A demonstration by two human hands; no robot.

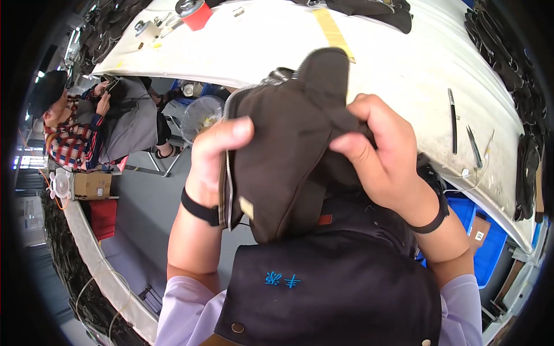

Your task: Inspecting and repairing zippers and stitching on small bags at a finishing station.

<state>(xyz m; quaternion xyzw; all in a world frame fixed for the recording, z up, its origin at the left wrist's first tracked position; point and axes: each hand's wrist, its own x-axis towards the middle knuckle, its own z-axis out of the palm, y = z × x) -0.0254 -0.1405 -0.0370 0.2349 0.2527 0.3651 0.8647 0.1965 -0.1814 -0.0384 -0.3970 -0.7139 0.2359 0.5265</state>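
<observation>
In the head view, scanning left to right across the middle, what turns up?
Seated person in a plaid shirt → clear bin → left hand → brown bag → right hand → black pen on the white table → stacked dark pieces at the table's edge.

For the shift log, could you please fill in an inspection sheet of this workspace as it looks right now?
Surface: long white padded worktable, marked and scuffed.
Job's things: dark brown fabric pouch with a metal zip, held up in front of the table.
Clutter: red cylindrical container, black pen-like tools, dark fabric pieces stacked along the table edges.
Grippers: left hand and right hand both grip the pouch.
Cables: thin white threads at the table edge.
Surroundings: seated person in a plaid shirt, blue bin, cardboard box.
</observation>
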